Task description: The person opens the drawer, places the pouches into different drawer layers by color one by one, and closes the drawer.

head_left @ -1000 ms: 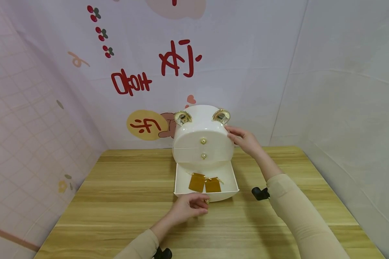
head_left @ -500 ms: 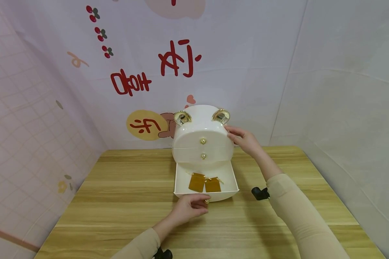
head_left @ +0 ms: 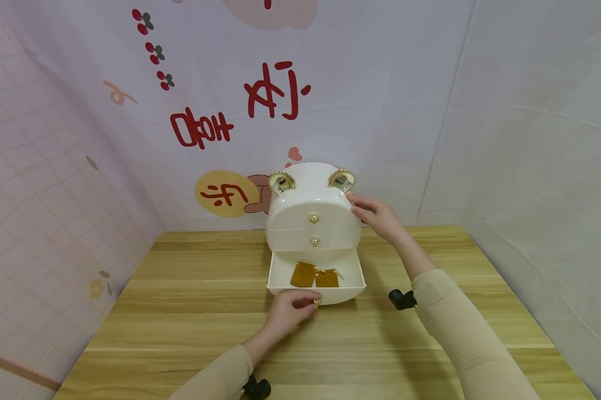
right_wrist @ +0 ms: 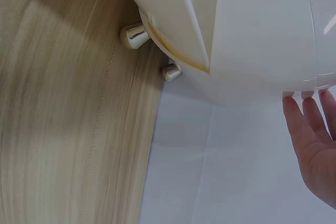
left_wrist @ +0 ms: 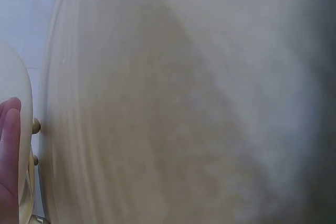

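A glossy white storage box point(head_left: 312, 189) with gold ear-like trims stands at the back of the table, its lowest drawer point(head_left: 317, 296) pulled out. Two brown drawstring pouches point(head_left: 303, 274) lie side by side in that drawer. My left hand point(head_left: 287, 312) is at the drawer's front, thumb and forefinger pinching its small gold knob point(head_left: 317, 301). On the box's upper right side rests my right hand point(head_left: 377, 218). Its fingertips point(right_wrist: 292, 103) touch the white wall in the right wrist view. In the left wrist view, only part of the left hand point(left_wrist: 9, 150) shows.
Wood-grain table point(head_left: 190, 311) surrounds the box. A printed white cloth point(head_left: 370, 83) hangs close behind it. Two more gold knobs point(head_left: 314, 219) sit on the shut upper drawers. Gold feet point(right_wrist: 135, 35) lift the box off the table. Black wrist devices point(head_left: 402, 299) sit at both sleeves.
The lowest drawer has slid slightly inward, toward the box, with the pouches in it. My left hand has moved forward with the knob. The right hand has stayed in place.
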Demonstrator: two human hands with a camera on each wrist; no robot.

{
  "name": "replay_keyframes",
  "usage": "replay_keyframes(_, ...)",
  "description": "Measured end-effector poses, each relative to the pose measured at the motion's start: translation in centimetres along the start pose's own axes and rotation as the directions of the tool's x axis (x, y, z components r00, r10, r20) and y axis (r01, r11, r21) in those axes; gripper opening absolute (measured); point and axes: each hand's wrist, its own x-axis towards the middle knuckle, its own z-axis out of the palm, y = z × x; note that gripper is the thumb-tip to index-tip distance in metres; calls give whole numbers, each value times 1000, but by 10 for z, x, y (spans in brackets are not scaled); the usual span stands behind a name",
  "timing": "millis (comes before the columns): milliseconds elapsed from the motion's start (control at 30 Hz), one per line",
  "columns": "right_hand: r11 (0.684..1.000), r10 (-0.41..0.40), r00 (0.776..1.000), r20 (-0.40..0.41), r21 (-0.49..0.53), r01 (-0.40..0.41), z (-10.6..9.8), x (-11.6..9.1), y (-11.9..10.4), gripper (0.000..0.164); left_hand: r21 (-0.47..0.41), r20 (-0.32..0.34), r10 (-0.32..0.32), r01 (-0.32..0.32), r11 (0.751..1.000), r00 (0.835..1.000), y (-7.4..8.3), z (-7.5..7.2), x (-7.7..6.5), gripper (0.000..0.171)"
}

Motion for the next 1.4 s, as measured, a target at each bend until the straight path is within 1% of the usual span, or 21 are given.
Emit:
replay_keyframes(133,1000,8,1000,1,14,-8,0,1,0,44,-27,-11,0,-1,1000,1000,1,1,4,21)
replay_keyframes(300,1000,11,1000,5,11,-11,0,1,1,44,-46,-15,-19,18,999,1000,-1,1,11,20)
replay_keyframes(400,1000,10,1000,4,11,-10,0,0,2,44,-48,-14,-21,20,999,1000,-5,1,16,20)
replay_keyframes(667,1000,22,1000,7,15,-22,1,0,1,44,-113,-21,-12,10,994,1000,-16,0,30,19)
replay_keyframes(767,999,30,999,15,25,-31,2,-1,-5,44,-111,-33,-2,-1,994,999,-19,0,35,20)
replay_keyframes(867,999,32,999,23,20,-32,3,-7,-18,43,-94,-45,13,-17,995,999,-20,0,40,19)
replay_keyframes(933,999,32,999,25,11,-32,3,-11,-28,43,-97,-51,3,-8,995,999,-21,-1,43,19)
replay_keyframes(1000,1000,29,999,24,2,-29,2,-15,-38,43,-110,-54,-22,16,994,998,-21,-2,47,19)
replay_keyframes(1100,1000,27,999,26,-2,-27,1,-19,-44,43,-130,-58,-55,47,990,997,-22,-4,52,19)
replay_keyframes(1200,1000,23,999,30,-1,-23,1,-20,-45,42,-156,-51,-68,59,986,996,-23,-6,58,19)
replay_keyframes(1333,1000,14,999,36,-3,-14,0,-20,-44,43,-170,-36,-90,82,982,995,-23,-7,64,20)
replay_keyframes(1400,1000,14,999,37,-5,-13,-1,-18,-39,43,-172,-31,-88,81,982,996,-14,-8,64,20)
